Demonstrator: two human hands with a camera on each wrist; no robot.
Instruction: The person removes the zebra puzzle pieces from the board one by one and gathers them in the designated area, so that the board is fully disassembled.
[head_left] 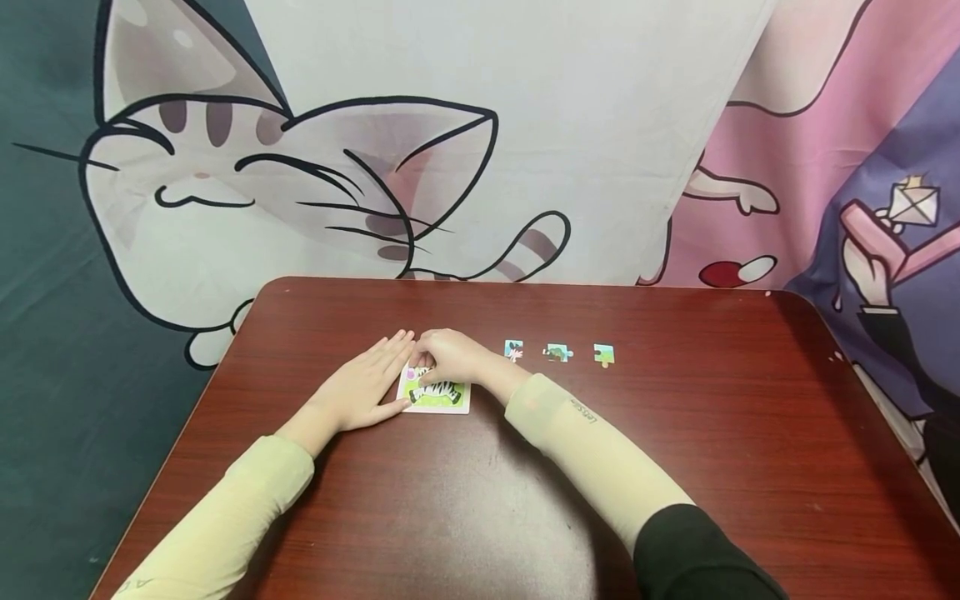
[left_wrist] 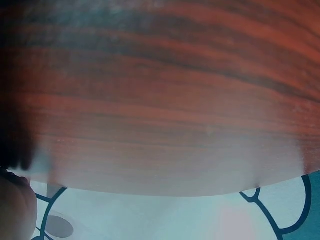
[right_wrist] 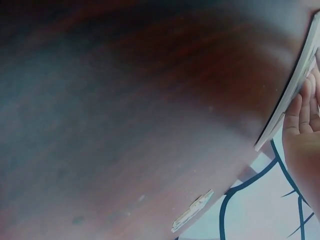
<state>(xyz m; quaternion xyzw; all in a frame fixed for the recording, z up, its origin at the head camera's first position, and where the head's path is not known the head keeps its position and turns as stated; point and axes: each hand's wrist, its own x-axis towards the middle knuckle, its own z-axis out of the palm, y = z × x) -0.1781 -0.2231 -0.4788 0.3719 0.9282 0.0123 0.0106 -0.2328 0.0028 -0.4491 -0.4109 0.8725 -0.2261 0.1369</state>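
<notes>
A small jigsaw board (head_left: 438, 409) with a white border and a striped, zebra-like figure on green lies on the table. My left hand (head_left: 367, 383) rests flat at its left side, fingers straight and thumb over the lower-left edge. Over the board's upper part bends my right hand (head_left: 450, 357), thumb and fingers pointing down onto it and covering that part. I cannot tell whether a piece is between them. In the right wrist view, the fingers (right_wrist: 305, 112) reach the face of the board, which is seen edge-on.
Three loose jigsaw pieces lie in a row right of the hands: a left one (head_left: 513, 350), a middle one (head_left: 557, 352) and a right one (head_left: 603, 354). The brown wooden table (head_left: 720, 417) ends at a cloth backdrop (head_left: 600, 125) with cartoon cats.
</notes>
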